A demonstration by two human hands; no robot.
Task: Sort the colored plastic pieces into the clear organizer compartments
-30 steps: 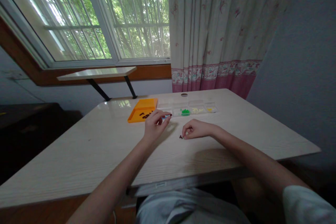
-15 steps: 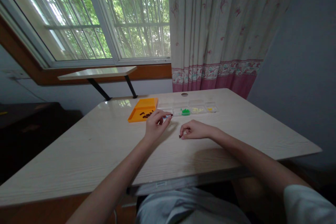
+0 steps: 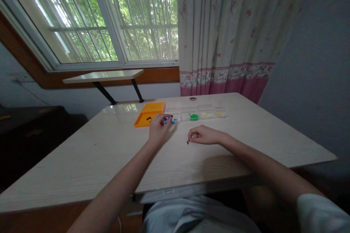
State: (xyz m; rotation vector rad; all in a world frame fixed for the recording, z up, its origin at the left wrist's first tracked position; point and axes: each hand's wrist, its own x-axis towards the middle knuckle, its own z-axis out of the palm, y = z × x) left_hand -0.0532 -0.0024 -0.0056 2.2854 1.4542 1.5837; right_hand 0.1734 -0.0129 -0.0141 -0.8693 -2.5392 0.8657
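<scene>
My left hand [image 3: 157, 127] is closed in a pinch beside the orange box, with a small dark brown piece [image 3: 171, 116] at its fingertips. Under and behind those fingers is a clear compartment holding small blue pieces [image 3: 174, 120]. My right hand [image 3: 203, 135] rests low over the table, nearer to me, its fingers curled together. At its fingertips is another small dark brown piece [image 3: 187, 142], too small to make out further. The open orange box [image 3: 141, 121] holds more dark brown pieces [image 3: 148, 118], partly hidden by my left hand.
Clear lidded compartments stand in a row: one holds green pieces [image 3: 194, 117], one pale yellow pieces [image 3: 207, 114], one deeper yellow pieces [image 3: 219, 114]. A raised shelf [image 3: 104, 75] stands at the back left of the wooden table [image 3: 109, 160]. Behind are a window and a curtain [image 3: 224, 43].
My left hand has moved left with its brown piece, toward the orange box, and blue pieces now show beside it. My right hand has stayed nearly in place.
</scene>
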